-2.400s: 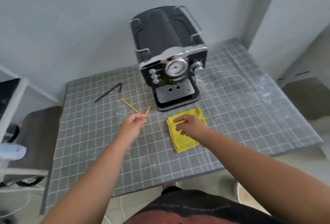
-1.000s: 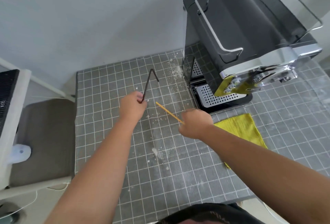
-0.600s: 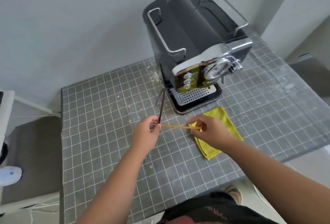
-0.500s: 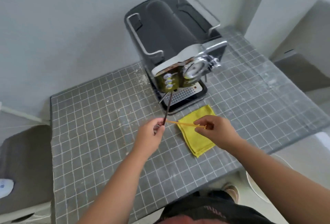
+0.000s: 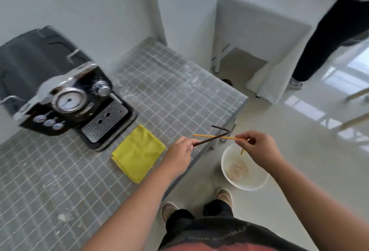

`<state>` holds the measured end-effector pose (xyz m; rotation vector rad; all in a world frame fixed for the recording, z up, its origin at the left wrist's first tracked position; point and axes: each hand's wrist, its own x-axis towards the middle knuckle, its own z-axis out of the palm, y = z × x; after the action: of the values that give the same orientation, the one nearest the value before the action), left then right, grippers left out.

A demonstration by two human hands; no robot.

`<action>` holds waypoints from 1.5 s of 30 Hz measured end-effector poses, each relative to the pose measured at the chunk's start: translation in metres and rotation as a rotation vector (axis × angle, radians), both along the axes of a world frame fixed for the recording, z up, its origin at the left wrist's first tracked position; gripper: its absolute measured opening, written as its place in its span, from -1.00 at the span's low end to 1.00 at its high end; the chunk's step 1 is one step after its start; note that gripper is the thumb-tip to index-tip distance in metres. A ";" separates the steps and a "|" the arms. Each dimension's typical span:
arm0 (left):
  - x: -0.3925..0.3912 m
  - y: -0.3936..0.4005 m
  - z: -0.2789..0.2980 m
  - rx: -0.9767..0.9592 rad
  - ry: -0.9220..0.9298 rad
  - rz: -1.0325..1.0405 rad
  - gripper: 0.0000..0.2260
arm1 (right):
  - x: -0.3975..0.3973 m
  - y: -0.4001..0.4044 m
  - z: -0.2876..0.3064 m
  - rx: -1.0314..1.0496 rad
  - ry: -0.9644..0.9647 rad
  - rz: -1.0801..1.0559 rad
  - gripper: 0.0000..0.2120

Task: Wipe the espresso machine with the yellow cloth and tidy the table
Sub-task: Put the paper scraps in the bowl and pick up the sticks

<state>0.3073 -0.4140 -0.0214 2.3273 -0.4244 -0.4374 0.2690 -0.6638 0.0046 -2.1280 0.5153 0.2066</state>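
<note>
The black and chrome espresso machine (image 5: 65,100) stands at the left on the grey gridded table (image 5: 179,86). A folded yellow cloth (image 5: 137,152) lies flat in front of its drip tray. My left hand (image 5: 179,154) pinches a bent dark brown straw (image 5: 213,137) past the table's front edge. My right hand (image 5: 257,146) pinches a thin orange stick (image 5: 211,136), and a short orange piece hangs below its fingers. Both hands are above a white bin (image 5: 244,167) on the floor.
White crumbs are scattered over the table, mostly near its front left. A white-draped table (image 5: 259,27) stands at the back right, with another person's dark trouser legs (image 5: 329,31) beside it. My shoes (image 5: 223,196) are on the pale floor next to the bin.
My view has swung right. Both hands carried the brown straw and orange stick from above the table, near the cloth, out past its edge to above the white bin.
</note>
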 end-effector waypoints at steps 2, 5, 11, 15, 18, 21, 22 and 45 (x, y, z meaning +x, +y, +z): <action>-0.002 -0.040 -0.007 -0.008 0.015 -0.041 -0.71 | -0.017 -0.038 -0.011 -0.045 0.046 -0.092 -0.95; -0.007 -0.092 -0.017 -0.022 0.071 -0.072 -0.75 | -0.042 -0.086 -0.031 -0.093 0.134 -0.229 -0.88; -0.017 -0.155 -0.053 0.063 0.284 -0.008 -0.83 | -0.088 -0.128 -0.076 0.125 0.379 -0.560 -0.82; -0.017 -0.179 -0.089 0.128 0.450 0.062 -0.87 | -0.103 -0.135 -0.122 0.185 0.522 -0.697 -0.77; -0.010 -0.196 -0.124 0.182 0.506 0.058 -0.85 | -0.104 -0.138 -0.160 0.186 0.620 -0.715 -0.76; -0.002 -0.212 -0.150 0.213 0.520 0.083 -0.83 | -0.096 -0.141 -0.189 0.221 0.649 -0.723 -0.76; -0.001 -0.217 -0.158 0.216 0.527 0.097 -0.83 | -0.094 -0.142 -0.196 0.232 0.647 -0.733 -0.76; 0.010 -0.191 -0.168 0.157 0.674 0.048 -0.83 | -0.062 -0.134 -0.195 0.509 0.560 -0.717 -0.78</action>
<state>0.3172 -0.6050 -0.1892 2.1593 -0.0038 -1.2101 0.2070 -0.7981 -0.1903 -1.2724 1.3520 0.4647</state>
